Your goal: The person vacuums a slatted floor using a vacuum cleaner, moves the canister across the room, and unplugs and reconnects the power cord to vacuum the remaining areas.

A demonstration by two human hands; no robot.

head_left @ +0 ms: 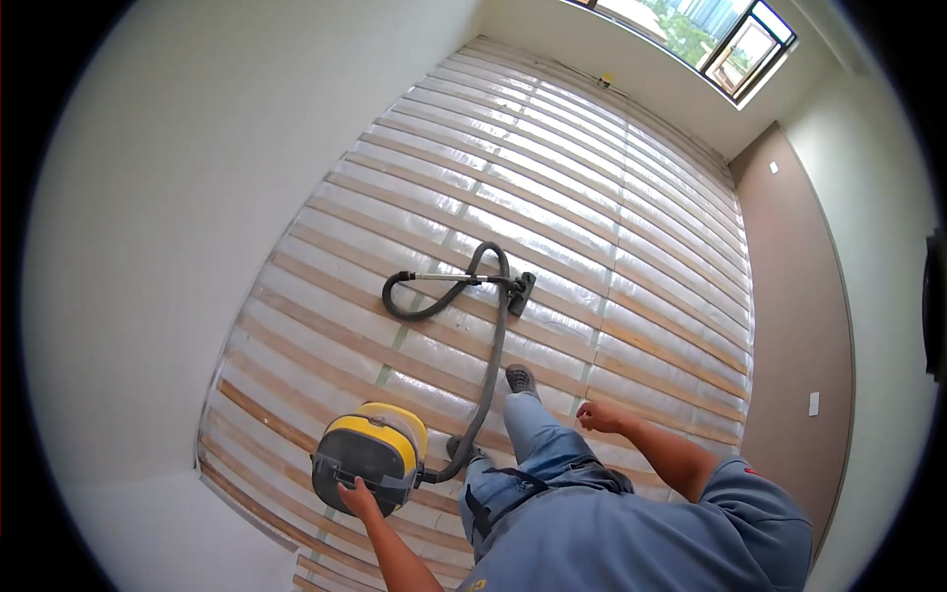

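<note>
A yellow and black vacuum cleaner (380, 444) is at my lower left. My left hand (358, 496) is at its dark near side, fingers apart; whether they touch it I cannot tell. From the vacuum cleaner a dark ribbed hose (490, 380) runs forward and loops on the floor. Its metal tube (444, 277) and black floor nozzle (522, 294) lie ahead of my feet. My right hand (600, 416) hangs beside my right leg, loosely bent and holding nothing, with the thumb apart.
Wooden battens (424, 202) cross the floor in parallel rows, with shiny silvery sheeting (503, 212) between them. White walls stand left and ahead, below a window (725, 49). A brownish panel (797, 286) with white plates lines the right wall.
</note>
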